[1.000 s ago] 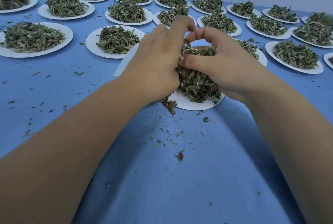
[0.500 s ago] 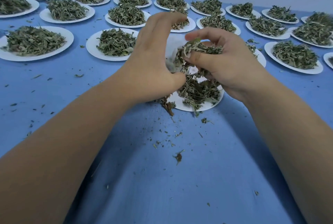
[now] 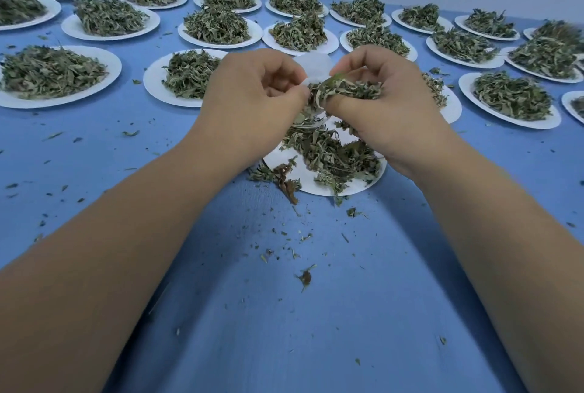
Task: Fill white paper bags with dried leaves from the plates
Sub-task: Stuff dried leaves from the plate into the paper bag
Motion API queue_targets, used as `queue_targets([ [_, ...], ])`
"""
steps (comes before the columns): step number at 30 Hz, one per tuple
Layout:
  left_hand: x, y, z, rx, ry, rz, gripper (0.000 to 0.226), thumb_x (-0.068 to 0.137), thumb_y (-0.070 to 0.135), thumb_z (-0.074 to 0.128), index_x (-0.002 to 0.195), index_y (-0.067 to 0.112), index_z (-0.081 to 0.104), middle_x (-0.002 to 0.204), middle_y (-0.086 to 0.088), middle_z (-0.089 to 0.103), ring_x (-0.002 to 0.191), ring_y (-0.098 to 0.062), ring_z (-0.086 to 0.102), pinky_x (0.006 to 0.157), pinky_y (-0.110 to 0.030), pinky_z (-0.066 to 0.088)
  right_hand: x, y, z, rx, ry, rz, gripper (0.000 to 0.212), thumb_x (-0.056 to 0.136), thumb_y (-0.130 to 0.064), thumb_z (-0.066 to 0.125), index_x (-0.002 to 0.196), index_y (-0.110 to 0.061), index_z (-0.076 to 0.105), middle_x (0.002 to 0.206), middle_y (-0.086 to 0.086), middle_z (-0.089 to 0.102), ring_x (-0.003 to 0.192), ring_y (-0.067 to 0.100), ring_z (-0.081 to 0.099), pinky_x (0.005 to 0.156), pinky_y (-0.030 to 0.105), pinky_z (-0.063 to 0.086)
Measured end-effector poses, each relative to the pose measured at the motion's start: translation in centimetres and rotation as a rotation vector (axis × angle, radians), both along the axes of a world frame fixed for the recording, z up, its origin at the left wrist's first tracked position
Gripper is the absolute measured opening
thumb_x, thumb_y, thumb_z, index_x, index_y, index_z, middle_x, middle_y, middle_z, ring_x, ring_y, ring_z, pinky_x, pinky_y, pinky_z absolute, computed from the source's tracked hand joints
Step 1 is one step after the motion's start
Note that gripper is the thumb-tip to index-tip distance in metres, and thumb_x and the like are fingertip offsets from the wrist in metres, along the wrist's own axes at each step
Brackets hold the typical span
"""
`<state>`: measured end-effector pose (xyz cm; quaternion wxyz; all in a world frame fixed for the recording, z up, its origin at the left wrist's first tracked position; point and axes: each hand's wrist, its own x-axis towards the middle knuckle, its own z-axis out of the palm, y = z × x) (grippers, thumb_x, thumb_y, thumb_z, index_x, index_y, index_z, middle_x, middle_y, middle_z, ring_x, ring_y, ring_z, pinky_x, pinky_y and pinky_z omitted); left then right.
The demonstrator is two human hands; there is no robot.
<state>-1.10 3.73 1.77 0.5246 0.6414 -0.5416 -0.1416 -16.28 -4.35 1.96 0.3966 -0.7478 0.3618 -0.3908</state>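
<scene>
A small white paper bag [image 3: 314, 69] is held up in mid-air above the nearest white plate [image 3: 297, 176]. My left hand [image 3: 252, 102] pinches the bag's left edge with curled fingers. Beside it, my right hand [image 3: 384, 105] grips a clump of dried green leaves [image 3: 346, 89] at the bag's mouth. More dried leaves [image 3: 335, 155] lie loose on the plate under both hands. Most of the bag is hidden behind my fingers and the clump.
Several white plates heaped with dried leaves fill the back of the blue table [image 3: 284, 313], such as one at the left [image 3: 107, 61] and one at the right [image 3: 471, 84]. Leaf crumbs [image 3: 305, 277] are scattered on the cloth near me.
Both hands have lifted off the plate with the bag. My right hand brought a clump of leaves up to the bag's mouth; fewer leaves lie on the plate.
</scene>
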Motion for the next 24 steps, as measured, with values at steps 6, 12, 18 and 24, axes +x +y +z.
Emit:
queue_targets([
  [6,0.0,0.2,0.2,-0.014,0.08,-0.023,0.007,0.083,0.01,0.075,0.078,0.015,0.074,0.076,-0.018,0.069,0.076,-0.04,0.067,0.073,-0.055,0.058,0.5,0.0,0.1,-0.179,0.169,-0.089,0.031,0.072,-0.025,0.081,0.086,-0.034,0.056,0.095,-0.011,0.061,0.087,0.009,0.061,0.066,0.016,0.044],
  [12,0.5,0.1,0.2,0.018,0.102,-0.036,0.008,0.084,0.006,0.073,0.078,0.011,0.073,0.07,-0.018,0.066,0.069,-0.036,0.067,0.072,-0.054,0.059,0.7,-0.1,0.1,-0.112,0.162,-0.119,0.028,0.071,-0.023,0.077,0.086,-0.027,0.054,0.084,-0.008,0.063,0.055,0.009,0.049,0.048,0.022,0.04],
  [18,0.9,-0.3,-0.1,0.065,0.027,0.013,0.013,0.084,0.01,0.072,0.075,0.02,0.07,0.067,-0.006,0.067,0.075,-0.034,0.069,0.076,-0.05,0.059,1.1,-0.4,-0.3,0.066,0.029,-0.111,0.022,0.076,-0.014,0.074,0.085,-0.021,0.056,0.066,0.005,0.049,0.048,0.017,0.036,0.046,0.023,0.031],
  [24,-0.1,-0.1,0.1,0.052,0.064,-0.054,0.012,0.084,0.003,0.069,0.077,0.013,0.069,0.063,-0.004,0.065,0.059,-0.02,0.066,0.071,-0.045,0.061,1.8,-0.6,0.1,-0.143,0.21,-0.207,0.015,0.07,-0.019,0.066,0.082,-0.02,0.057,0.071,-0.002,0.058,0.054,0.02,0.053,0.049,0.029,0.042],
])
